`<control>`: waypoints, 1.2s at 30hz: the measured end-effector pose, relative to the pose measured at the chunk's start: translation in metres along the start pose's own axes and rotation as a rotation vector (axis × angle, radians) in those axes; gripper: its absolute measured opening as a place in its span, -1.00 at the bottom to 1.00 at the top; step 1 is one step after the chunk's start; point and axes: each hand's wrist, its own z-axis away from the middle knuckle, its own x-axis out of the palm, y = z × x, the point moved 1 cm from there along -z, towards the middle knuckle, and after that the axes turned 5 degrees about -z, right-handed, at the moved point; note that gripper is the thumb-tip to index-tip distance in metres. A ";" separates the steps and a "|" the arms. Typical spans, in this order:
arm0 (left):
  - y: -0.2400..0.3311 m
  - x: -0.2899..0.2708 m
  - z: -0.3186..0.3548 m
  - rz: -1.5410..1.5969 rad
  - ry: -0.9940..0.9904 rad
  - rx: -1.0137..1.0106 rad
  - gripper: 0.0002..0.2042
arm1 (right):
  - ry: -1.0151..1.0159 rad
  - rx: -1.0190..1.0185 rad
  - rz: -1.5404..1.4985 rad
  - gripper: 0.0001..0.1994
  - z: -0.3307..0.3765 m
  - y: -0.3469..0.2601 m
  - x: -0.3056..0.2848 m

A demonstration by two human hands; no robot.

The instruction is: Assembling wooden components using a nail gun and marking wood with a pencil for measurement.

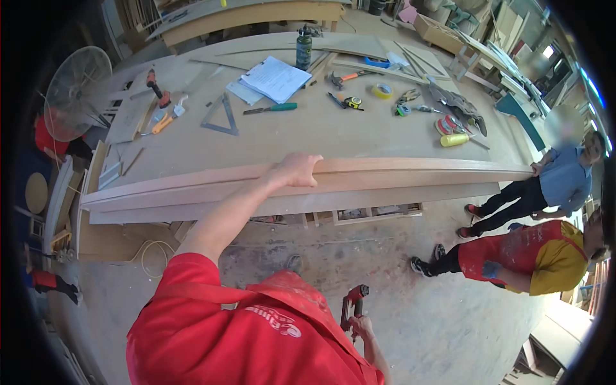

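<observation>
- A long wooden moulding lies along the near edge of the workbench, spanning it from left to right.
- The left hand rests on top of the moulding, near its middle.
- The right hand hangs low before the bench, holding a nail gun.
- Behind the moulding, on the bench, lie a stack of papers, a bottle behind them, and a tape roll to the right.
- A fan stands left of the bench.
- Two people sit at its right end.
</observation>
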 end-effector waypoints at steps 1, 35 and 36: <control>0.002 -0.001 0.005 0.005 0.002 -0.020 -0.24 | -0.116 -0.077 0.286 -0.80 -0.010 0.000 -0.007; 0.036 0.037 0.028 0.029 0.730 0.137 -0.67 | 0.117 0.075 -0.143 -0.72 -0.147 0.172 -0.094; 0.043 0.046 0.043 0.131 0.471 -0.163 -0.62 | 0.061 0.047 -0.055 -0.74 -0.153 0.143 -0.092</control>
